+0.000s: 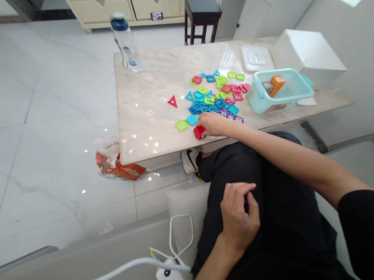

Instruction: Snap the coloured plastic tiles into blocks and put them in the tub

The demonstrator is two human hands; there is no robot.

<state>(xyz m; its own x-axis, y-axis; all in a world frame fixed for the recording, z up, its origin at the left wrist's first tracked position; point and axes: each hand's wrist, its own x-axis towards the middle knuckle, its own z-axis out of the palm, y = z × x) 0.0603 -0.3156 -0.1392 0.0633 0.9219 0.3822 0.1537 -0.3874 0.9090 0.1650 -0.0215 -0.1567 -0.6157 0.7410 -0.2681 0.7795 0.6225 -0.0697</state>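
My right hand [214, 124] reaches out to the near edge of the marble coffee table [149, 132] and its fingers close on a red toothed plastic tile [199, 132]. A pile of colourful interlocking tiles [216, 92] in blue, green, pink and purple lies just beyond it. A green tile [181, 125] and a blue tile [191, 120] sit to the left of the hand. My left hand [238, 215] rests on my black trouser leg with the fingers loosely curled, nothing visible in them.
A teal plastic bin [292, 92] with orange pieces stands at the right, its clear lid [257, 57] behind and a white box [308, 58] beside it. A water bottle [126, 42] stands at the far left corner. A snack bag [115, 164] lies on the floor.
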